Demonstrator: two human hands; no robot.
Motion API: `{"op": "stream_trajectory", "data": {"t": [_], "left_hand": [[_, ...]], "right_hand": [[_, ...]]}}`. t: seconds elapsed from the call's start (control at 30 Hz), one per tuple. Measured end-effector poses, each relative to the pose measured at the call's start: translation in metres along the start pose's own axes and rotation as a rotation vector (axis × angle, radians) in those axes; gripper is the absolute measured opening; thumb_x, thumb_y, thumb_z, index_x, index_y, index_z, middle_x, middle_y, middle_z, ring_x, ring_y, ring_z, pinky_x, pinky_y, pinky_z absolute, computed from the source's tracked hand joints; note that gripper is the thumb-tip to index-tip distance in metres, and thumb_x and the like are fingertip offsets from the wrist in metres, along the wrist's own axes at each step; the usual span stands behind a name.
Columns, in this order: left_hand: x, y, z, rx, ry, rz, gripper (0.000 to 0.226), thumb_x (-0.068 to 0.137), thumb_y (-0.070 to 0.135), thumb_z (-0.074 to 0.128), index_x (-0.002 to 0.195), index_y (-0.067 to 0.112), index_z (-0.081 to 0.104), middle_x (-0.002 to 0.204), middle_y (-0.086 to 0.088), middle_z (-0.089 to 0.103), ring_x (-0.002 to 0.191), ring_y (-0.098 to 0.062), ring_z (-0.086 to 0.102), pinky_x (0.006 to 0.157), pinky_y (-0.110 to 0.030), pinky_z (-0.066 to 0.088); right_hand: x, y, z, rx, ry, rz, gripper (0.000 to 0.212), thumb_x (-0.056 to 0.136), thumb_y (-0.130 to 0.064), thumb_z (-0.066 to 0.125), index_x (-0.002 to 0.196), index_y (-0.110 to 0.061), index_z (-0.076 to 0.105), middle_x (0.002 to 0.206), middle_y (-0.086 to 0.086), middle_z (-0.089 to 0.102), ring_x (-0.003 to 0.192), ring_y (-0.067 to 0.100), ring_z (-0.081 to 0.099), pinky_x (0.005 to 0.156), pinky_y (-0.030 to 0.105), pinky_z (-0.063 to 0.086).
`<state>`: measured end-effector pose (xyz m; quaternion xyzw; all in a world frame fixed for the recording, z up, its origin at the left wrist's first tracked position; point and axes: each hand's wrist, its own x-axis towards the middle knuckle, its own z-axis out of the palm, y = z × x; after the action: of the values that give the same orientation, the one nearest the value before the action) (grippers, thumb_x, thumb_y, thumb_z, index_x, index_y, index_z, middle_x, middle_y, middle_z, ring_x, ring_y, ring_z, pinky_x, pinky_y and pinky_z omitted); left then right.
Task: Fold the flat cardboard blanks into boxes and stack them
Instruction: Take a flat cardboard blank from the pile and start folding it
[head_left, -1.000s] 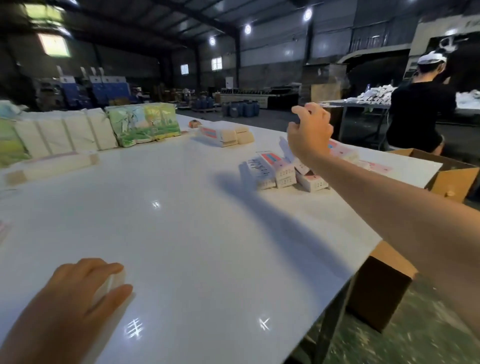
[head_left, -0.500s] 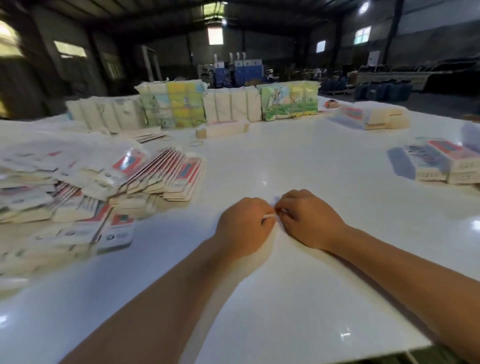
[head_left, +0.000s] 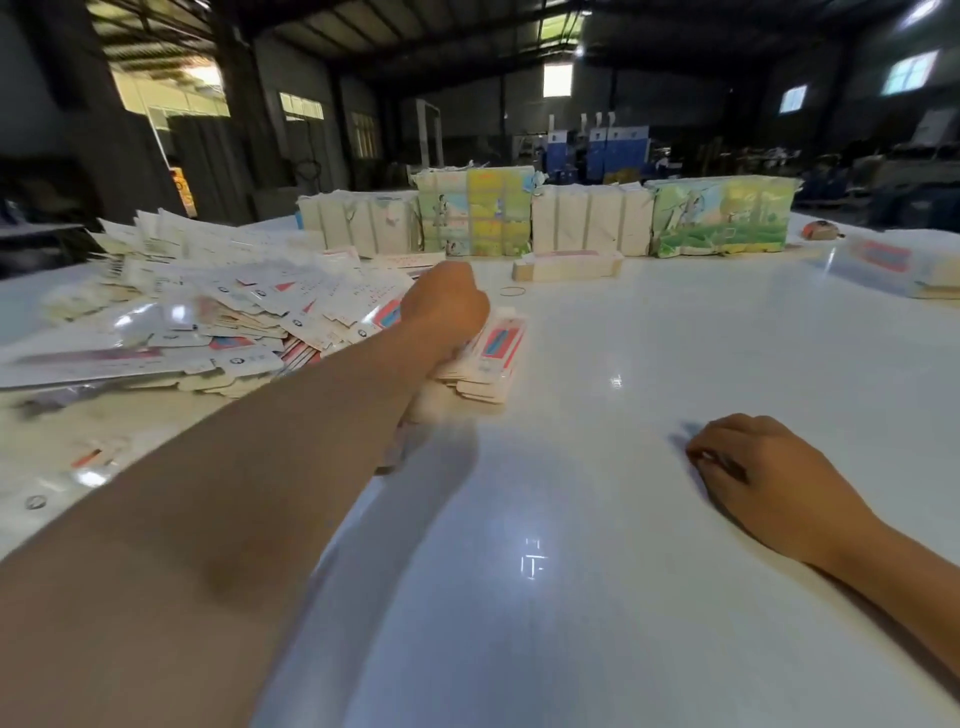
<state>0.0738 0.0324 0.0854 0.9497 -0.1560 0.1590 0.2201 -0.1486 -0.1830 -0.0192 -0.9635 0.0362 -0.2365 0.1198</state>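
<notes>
A big heap of flat cardboard blanks (head_left: 218, 306), white with red and blue print, covers the left of the white table (head_left: 597, 545). At the heap's right end lies a fanned stack of blanks (head_left: 493, 358). My left hand (head_left: 448, 306) reaches out over that stack, knuckles up, its fingers curled down onto the blanks and hidden behind the hand. My right hand (head_left: 753, 467) rests on the table near the right, fingers loosely curled, with nothing visible in it. One folded box (head_left: 566, 266) lies further back in the middle.
Wrapped bundles stand in a row at the table's back: white ones (head_left: 363, 226) and picture-printed ones (head_left: 722, 218). A rubber band (head_left: 513, 291) lies near the folded box. More printed boxes (head_left: 893, 265) sit at the far right. A dark warehouse lies behind.
My view has swung left. The hands, together at the table's middle half a second ago, have parted: the left reached out to the blank stack, the right stayed down on the table.
</notes>
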Motion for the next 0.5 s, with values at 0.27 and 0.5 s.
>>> {"op": "stream_trajectory", "data": {"t": [0.27, 0.5], "left_hand": [[0.020, -0.061, 0.033, 0.212, -0.249, -0.113, 0.051, 0.096, 0.047, 0.036, 0.130, 0.011, 0.048, 0.129, -0.010, 0.053, 0.115, -0.027, 0.050, 0.096, -0.038, 0.040], [0.018, -0.052, 0.027, 0.281, -0.019, -0.128, 0.010, 0.093, 0.023, 0.041, 0.088, 0.015, 0.045, 0.082, -0.002, 0.047, 0.078, -0.019, 0.045, 0.069, -0.033, 0.033]], "right_hand": [[0.003, 0.001, 0.001, -0.019, -0.005, -0.017, 0.010, 0.086, -0.015, 0.060, 0.083, -0.017, 0.070, 0.091, -0.003, 0.061, 0.083, 0.015, 0.047, 0.072, 0.028, 0.035], [0.003, -0.003, -0.001, -0.018, 0.018, -0.019, 0.009, 0.085, -0.012, 0.062, 0.081, -0.015, 0.070, 0.088, -0.008, 0.054, 0.082, 0.013, 0.045, 0.073, 0.029, 0.035]]}}
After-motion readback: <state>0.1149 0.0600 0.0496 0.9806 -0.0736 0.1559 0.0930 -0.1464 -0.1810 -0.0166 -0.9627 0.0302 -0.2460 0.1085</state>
